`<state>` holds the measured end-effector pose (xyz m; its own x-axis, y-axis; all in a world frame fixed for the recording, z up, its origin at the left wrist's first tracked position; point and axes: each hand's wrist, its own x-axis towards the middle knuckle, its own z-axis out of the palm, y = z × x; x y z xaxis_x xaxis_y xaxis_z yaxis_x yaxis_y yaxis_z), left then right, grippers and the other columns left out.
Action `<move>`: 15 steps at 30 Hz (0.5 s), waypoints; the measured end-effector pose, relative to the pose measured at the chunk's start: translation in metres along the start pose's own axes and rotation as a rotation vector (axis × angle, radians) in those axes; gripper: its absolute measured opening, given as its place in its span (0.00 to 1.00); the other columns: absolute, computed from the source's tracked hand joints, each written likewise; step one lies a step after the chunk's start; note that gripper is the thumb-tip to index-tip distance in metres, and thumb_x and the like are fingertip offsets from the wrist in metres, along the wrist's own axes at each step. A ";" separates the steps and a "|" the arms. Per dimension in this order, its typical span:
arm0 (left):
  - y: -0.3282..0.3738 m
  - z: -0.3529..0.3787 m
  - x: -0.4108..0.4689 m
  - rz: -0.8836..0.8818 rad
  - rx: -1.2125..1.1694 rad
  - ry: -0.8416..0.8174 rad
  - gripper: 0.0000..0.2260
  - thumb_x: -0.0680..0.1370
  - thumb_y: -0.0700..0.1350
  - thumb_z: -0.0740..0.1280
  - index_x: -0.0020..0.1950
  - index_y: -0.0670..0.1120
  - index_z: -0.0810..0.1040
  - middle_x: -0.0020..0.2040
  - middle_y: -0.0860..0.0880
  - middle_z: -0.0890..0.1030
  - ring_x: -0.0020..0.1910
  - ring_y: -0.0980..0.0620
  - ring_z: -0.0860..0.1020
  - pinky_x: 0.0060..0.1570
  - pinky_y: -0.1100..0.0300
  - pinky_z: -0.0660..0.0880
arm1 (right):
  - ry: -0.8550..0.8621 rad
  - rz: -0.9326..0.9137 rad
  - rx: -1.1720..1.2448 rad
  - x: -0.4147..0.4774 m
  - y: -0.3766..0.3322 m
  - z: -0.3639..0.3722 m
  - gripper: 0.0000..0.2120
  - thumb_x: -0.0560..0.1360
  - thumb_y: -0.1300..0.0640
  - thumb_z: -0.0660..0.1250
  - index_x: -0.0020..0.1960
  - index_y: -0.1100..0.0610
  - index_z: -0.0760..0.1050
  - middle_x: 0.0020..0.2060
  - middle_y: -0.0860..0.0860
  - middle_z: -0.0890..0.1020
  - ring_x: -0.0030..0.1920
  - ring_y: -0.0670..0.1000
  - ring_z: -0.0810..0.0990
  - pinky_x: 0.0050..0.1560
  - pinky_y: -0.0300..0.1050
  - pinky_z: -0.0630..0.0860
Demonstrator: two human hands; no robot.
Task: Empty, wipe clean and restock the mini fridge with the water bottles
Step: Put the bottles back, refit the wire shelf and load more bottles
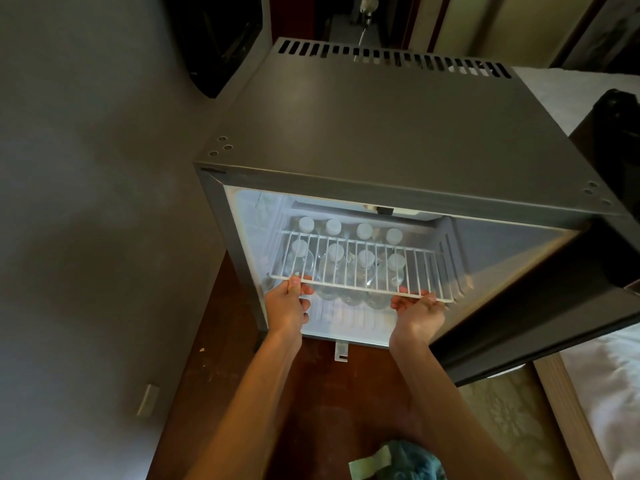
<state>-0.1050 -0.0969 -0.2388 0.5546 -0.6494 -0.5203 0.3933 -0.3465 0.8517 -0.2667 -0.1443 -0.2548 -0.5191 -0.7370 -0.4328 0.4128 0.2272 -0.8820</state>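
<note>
I see left hand (pixel 287 306) and right hand (pixel 417 311), fingers pinching the wire shelf (pixel 363 268) at its front edge; mini fridge (pixel 381 133) walls just beside.

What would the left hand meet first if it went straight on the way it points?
The left hand grips the wire shelf by its front edge; straight on, it would probably meet the front-left water bottle under it first, though depth is unclear.
</note>
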 end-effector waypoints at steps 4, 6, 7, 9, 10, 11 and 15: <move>0.004 0.001 -0.003 -0.008 0.004 0.001 0.13 0.84 0.47 0.59 0.46 0.47 0.80 0.35 0.50 0.77 0.28 0.55 0.66 0.27 0.62 0.61 | -0.046 0.048 0.027 -0.001 -0.006 -0.006 0.14 0.86 0.57 0.50 0.45 0.56 0.69 0.34 0.56 0.81 0.26 0.48 0.80 0.32 0.40 0.79; 0.005 0.002 -0.005 -0.010 0.018 0.005 0.13 0.84 0.47 0.58 0.48 0.46 0.80 0.36 0.50 0.78 0.27 0.55 0.67 0.26 0.63 0.61 | -0.060 0.069 0.046 -0.001 -0.008 -0.007 0.13 0.86 0.57 0.51 0.47 0.58 0.69 0.34 0.57 0.80 0.26 0.48 0.81 0.30 0.40 0.79; 0.005 0.002 -0.005 -0.007 0.041 -0.002 0.13 0.84 0.48 0.58 0.49 0.45 0.80 0.36 0.50 0.79 0.27 0.55 0.68 0.25 0.64 0.62 | -0.067 0.074 0.055 -0.002 -0.009 -0.008 0.12 0.86 0.58 0.50 0.49 0.60 0.69 0.34 0.58 0.80 0.25 0.48 0.81 0.30 0.39 0.79; 0.009 -0.003 -0.005 0.011 0.163 -0.039 0.14 0.84 0.49 0.57 0.50 0.44 0.80 0.38 0.49 0.82 0.25 0.55 0.69 0.23 0.65 0.63 | -0.085 0.083 0.071 -0.003 -0.012 -0.010 0.11 0.86 0.58 0.51 0.51 0.62 0.69 0.34 0.59 0.80 0.25 0.48 0.81 0.29 0.39 0.79; 0.013 -0.007 -0.005 0.033 0.261 -0.063 0.15 0.84 0.49 0.57 0.50 0.43 0.80 0.38 0.49 0.83 0.24 0.56 0.70 0.23 0.65 0.64 | -0.099 0.087 0.072 -0.004 -0.013 -0.011 0.11 0.86 0.59 0.51 0.53 0.62 0.69 0.35 0.59 0.80 0.26 0.49 0.82 0.30 0.40 0.80; 0.018 -0.011 -0.006 0.082 0.371 -0.087 0.16 0.84 0.49 0.58 0.49 0.42 0.80 0.38 0.49 0.83 0.23 0.57 0.71 0.23 0.64 0.67 | -0.114 0.092 0.063 -0.005 -0.015 -0.013 0.10 0.86 0.58 0.51 0.54 0.63 0.68 0.36 0.59 0.80 0.29 0.51 0.82 0.32 0.41 0.81; 0.041 -0.017 -0.029 0.508 0.754 -0.062 0.15 0.83 0.49 0.60 0.42 0.46 0.82 0.33 0.53 0.82 0.26 0.63 0.76 0.32 0.66 0.73 | -0.248 0.067 -0.157 -0.012 -0.006 -0.019 0.12 0.86 0.55 0.54 0.56 0.62 0.71 0.40 0.58 0.83 0.36 0.55 0.83 0.34 0.43 0.80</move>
<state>-0.0925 -0.0803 -0.1902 0.4809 -0.8726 -0.0852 -0.4834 -0.3450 0.8046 -0.2768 -0.1245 -0.2478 -0.2879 -0.8455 -0.4497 0.3092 0.3624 -0.8792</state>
